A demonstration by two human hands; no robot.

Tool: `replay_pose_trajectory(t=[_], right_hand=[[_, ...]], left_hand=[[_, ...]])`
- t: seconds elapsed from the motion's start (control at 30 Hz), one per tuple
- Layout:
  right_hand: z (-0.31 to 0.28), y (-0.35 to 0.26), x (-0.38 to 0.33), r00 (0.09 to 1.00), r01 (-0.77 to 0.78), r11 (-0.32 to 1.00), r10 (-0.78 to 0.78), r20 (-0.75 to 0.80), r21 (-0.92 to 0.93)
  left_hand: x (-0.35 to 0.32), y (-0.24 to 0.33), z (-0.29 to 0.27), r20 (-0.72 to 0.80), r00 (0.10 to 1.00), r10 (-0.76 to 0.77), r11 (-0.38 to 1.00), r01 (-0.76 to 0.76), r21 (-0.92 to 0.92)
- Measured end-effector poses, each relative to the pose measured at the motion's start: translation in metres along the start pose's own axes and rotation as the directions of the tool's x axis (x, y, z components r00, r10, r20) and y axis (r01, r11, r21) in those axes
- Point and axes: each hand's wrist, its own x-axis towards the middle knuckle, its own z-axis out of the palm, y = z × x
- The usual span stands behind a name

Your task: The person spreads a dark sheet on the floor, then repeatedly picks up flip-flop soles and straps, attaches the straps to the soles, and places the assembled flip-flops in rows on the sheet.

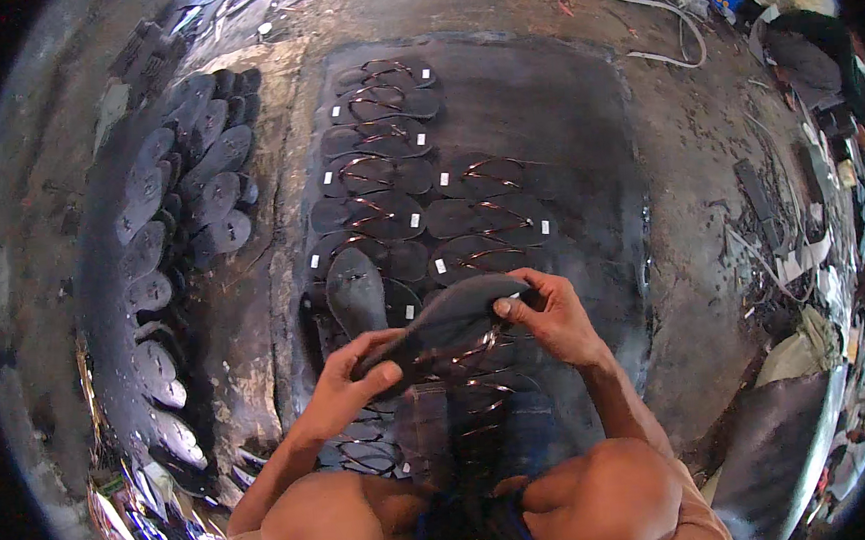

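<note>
Between my two hands is a dark flip-flop (451,314) with shiny brown straps, held tilted over the mat in front of my knees. My left hand (353,374) grips its left end, thumb on the near side. At the other end, my right hand (554,320) pinches the sole between thumb and fingers, close to a small white label. Just beyond my left hand lies a dark sole (356,287), with no strap showing on it. Rows of flip-flops (383,173) with brown straps and white labels lie beyond; the held one partly hides those nearest me.
A dark square mat (551,101) lies under the rows. To the left, many dark soles (145,245) are heaped in overlapping lines. Scraps and strips (772,246) litter the floor at right, near a dark sheet (767,457). Colourful bits (164,515) lie at lower left.
</note>
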Motion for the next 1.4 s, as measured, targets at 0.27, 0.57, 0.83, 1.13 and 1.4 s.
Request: replay_pose_trajectory(t=[0.27, 0.57, 0.83, 1.13, 1.4], right_hand=[[-0.055, 0.018, 0.055, 0.939, 0.050, 0.972, 0.032, -0.342, 0.230], [-0.172, 0.008, 0.210, 0.869, 0.046, 0.994, -0.088, -0.487, -0.098], [-0.195, 0.051, 0.241, 0.850, 0.023, 0.989, -0.098, -0.518, -0.149], [-0.203, 0.048, 0.237, 0.862, -0.028, 0.990, -0.044, -0.504, -0.135], [-0.163, 0.067, 0.232, 0.659, -0.301, 0.485, -0.516, -0.547, -0.821]], left_hand=[[0.131, 0.047, 0.003, 0.072, 0.992, -0.099, 0.986, 0.108, -0.124], [0.356, 0.081, 0.007, -0.320, 0.926, 0.201, 0.978, -0.210, 0.007], [0.405, 0.039, 0.002, -0.372, 0.888, 0.271, 0.833, -0.023, 0.553], [0.417, 0.023, 0.009, -0.307, 0.855, 0.419, 0.757, -0.141, 0.638], [0.411, 0.003, 0.003, -0.246, 0.768, 0.591, 0.670, -0.298, 0.680]])
